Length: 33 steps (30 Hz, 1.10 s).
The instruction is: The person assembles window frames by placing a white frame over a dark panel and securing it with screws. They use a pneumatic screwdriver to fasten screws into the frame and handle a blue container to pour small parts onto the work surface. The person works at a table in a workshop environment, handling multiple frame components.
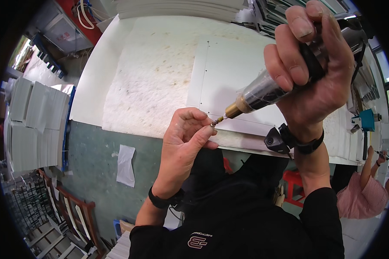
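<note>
My right hand [309, 64] is wrapped round a power screwdriver [263, 88] with a clear, tape-wrapped body and a brass-coloured nose. It slants down and left, and its bit [221, 118] ends at my left fingertips. Between the thumb and index finger of my left hand [188, 129] is a small metal screw [213, 124], touching the tip of the bit. Beneath both hands lies a white panel [229, 64] with a row of small holes along its left side. The panel rests on a stained white padded cover [147, 77] on the worktable.
Stacked white panels [34, 125] stand at the left, and another stack [181, 8] borders the table's far edge. A red stool [293, 185] is near my right side. Another person [363, 194] in a striped top works at the far right. White paper [125, 165] lies on the green floor.
</note>
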Tool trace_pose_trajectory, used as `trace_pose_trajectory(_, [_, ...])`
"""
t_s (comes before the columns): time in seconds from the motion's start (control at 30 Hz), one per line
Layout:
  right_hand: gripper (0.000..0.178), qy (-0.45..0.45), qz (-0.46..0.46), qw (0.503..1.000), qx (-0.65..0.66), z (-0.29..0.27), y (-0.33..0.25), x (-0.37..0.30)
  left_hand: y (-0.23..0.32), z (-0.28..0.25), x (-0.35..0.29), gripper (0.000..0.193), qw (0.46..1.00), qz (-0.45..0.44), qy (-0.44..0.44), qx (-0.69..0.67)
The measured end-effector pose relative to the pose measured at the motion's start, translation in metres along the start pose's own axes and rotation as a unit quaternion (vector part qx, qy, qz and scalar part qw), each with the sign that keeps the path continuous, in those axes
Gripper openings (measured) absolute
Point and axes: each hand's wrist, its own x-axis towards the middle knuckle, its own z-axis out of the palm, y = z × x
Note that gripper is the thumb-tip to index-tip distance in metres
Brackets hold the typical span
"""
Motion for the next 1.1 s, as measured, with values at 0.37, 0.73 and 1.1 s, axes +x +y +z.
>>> trace_pose_trajectory(0.37, [0.025, -0.09, 0.028, 0.993, 0.073, 0.003, 0.017, 0.02, 0.013, -0.018, 0.008, 0.023, 1.0, 0.003, 0.009, 0.02])
trace_pose_trajectory(0.73, [0.029, 0.006, 0.119, 0.979, -0.164, 0.049, 0.001, 0.02, 0.005, -0.011, 0.025, 0.022, 0.913, 0.207, 0.034, 0.351])
trace_pose_trajectory(1.1, [0.02, -0.05, 0.146, 0.974, -0.163, 0.036, 0.01, 0.018, -0.006, -0.013, 0.03, 0.032, 0.853, 0.242, 0.028, 0.462])
